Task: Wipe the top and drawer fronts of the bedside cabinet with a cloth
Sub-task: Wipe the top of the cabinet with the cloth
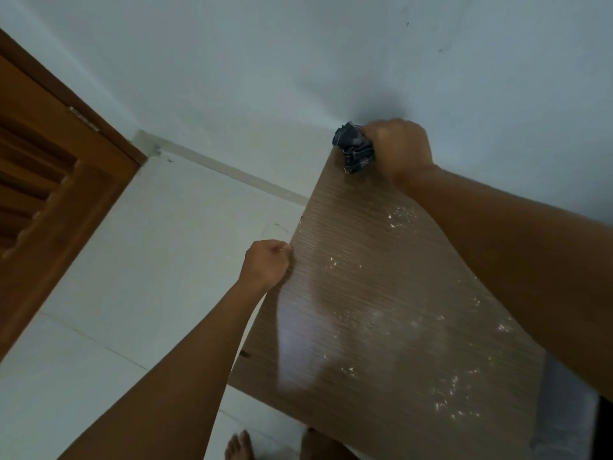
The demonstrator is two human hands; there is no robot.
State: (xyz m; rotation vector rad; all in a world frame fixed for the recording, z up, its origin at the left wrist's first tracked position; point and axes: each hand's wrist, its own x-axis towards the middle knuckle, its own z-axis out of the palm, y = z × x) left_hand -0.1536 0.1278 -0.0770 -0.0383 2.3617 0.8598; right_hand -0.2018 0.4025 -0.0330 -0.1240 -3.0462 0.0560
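The bedside cabinet's brown wood-grain top (358,293) fills the middle and right of the view, speckled with white flecks and dust. My right hand (399,151) is shut on a dark bunched cloth (353,149) and presses it on the far corner of the top, against the wall. My left hand (267,262) is closed in a fist and rests against the left edge of the top, holding nothing that I can see. The drawer fronts are hidden below the top.
A pale wall (298,61) runs behind the cabinet. A brown wooden door (43,180) stands at the left. White floor tiles (149,260) spread left of the cabinet. My bare foot (238,446) shows at the bottom edge.
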